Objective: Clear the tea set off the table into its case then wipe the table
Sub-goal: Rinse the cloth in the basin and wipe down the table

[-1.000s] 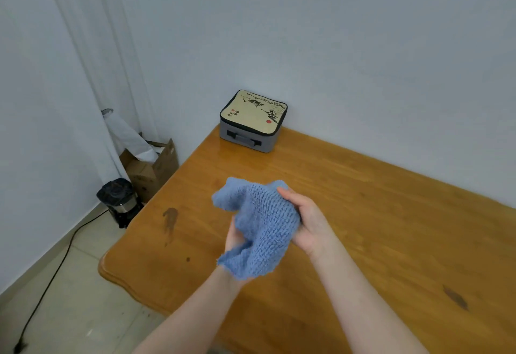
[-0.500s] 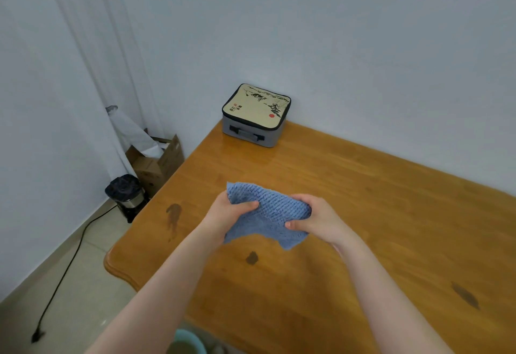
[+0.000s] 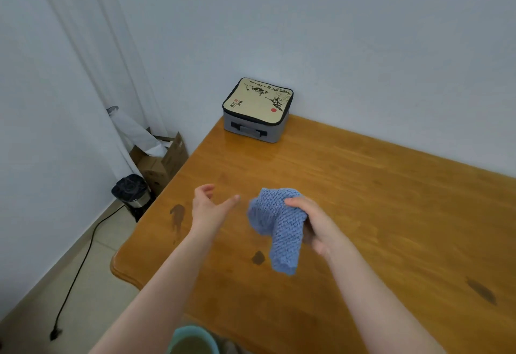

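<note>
A round blue-green tub (image 3: 192, 339) is seen at the very near edge, partly cut off. Two bare arms are stretched out over the brown wood table (image 3: 377, 186). The left hand (image 3: 208, 209) is held w/ its fingers spread apart & nothing is held in it. Just to its right, the blue knit cloth (image 3: 279, 228) is gripped by the right hand (image 3: 317, 223), w/ the fingers curled round the top of the bunch. The rest of the cloth is left hanging down. It can't be told if the low end touches the table. A small dark spot (image 3: 258, 257) is seen on the wood just left of that low end. A bigger dark stain (image 3: 178, 214) is seen by the table's left edge, & one more (image 3: 481, 293) far off to the right.

On the floor to the left, a black cord (image 3: 78, 270), a black bin (image 3: 131, 190) & a brown box (image 3: 164, 161) are seen. The tea set case (image 3: 258, 110) is set at the far left corner of the table, near the wall, w/ its lid shut.
</note>
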A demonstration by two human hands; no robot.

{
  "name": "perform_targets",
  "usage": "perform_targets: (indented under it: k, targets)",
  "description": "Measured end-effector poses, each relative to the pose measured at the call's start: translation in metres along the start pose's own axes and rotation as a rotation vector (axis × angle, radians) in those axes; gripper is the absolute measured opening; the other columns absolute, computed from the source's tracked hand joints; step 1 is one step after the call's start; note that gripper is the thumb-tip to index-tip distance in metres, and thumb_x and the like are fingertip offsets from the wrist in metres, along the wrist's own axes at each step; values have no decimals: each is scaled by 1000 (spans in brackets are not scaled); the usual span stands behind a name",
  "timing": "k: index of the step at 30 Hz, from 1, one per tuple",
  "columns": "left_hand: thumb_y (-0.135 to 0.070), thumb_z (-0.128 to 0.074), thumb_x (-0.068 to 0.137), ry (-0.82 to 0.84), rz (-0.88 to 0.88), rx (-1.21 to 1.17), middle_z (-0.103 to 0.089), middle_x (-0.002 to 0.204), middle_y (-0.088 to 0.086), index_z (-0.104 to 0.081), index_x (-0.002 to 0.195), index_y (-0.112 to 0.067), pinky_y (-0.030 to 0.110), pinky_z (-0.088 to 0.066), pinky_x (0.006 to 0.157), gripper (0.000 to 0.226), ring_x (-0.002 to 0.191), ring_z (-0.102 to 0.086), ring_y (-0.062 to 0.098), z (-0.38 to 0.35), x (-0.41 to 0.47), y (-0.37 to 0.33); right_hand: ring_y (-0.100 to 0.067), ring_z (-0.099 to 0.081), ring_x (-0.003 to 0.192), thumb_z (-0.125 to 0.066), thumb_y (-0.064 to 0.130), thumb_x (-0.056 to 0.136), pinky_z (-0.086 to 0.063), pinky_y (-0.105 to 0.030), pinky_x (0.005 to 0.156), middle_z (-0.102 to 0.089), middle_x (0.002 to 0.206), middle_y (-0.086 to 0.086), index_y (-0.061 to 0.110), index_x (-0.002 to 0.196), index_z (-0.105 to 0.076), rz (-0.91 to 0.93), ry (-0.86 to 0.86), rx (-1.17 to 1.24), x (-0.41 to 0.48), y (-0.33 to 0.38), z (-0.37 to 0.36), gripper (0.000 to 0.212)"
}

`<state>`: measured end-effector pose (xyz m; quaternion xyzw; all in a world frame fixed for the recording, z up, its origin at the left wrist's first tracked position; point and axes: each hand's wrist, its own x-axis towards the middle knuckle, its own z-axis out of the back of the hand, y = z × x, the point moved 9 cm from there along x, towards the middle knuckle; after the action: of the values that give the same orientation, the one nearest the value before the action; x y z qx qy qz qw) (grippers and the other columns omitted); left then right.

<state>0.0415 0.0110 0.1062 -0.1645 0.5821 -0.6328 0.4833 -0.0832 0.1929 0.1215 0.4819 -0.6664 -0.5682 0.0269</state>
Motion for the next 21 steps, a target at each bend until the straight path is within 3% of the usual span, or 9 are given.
perform_targets:
  k: [3, 6, 10, 15, 18, 21]
  targets:
    - [-33, -70, 85, 127, -281, 134, -41, 137, -9, -41, 134, -30, 40, -35, 109, 57, 129, -37, 12, -17, -5, -20, -31, -66, 82, -61, 21, 83, -52, -42, 75, -70, 92, -16, 4, 105, -63, -126, -6, 341, 5, -26, -7, 28]
    - [-39, -55, 95, 343, -533, 308, -39, 142, -13, -44, 134, -37, 37, -25, 115, 40, 137, -27, 5, -53, -22, -27, -34, -64, 89, -58, 18, 82, -49, -47, 88, -67, 102, -20, 1, 116, -61, -134, -4, 464, 14, -40, -15, 38]
    - [-45, -39, 100, 456, -467, 319, -24, 153, -13, -38, 139, -45, 32, -17, 116, 39, 141, -17, 4, -75, -15, -6, -38, -62, 99, -58, 9, 78, -43, -52, 99, -63, 112, -24, 0, 122, -59, -166, -44, 476, 28, -54, -23, 46]
    - [-44, -39, 101, 323, -475, 462, -23, 156, -8, -34, 146, -32, 36, -18, 118, 48, 144, -15, 9, -61, 28, 2, -34, -63, 85, -49, 7, 88, -51, -45, 77, -69, 90, -18, 0, 112, -59, -134, -241, 435, 61, -41, -5, 27]
    - [-32, -52, 97, 286, -475, 582, -23, 157, -3, -35, 146, -30, 36, -19, 118, 52, 145, -16, 16, -55, 60, 5, -30, -62, 92, -49, 5, 91, -49, -44, 84, -65, 109, -13, 11, 130, -56, 56, -348, 244, 92, -1, 21, 40]
    - [-24, -56, 95, 284, -464, 626, -21, 157, -1, -38, 142, -30, 37, -19, 117, 52, 145, -14, 20, -56, 86, 5, -19, -59, 90, -49, 8, 92, -48, -31, 74, -59, 120, 2, 36, 132, -52, 278, -364, -321, 121, 44, 21, 49]
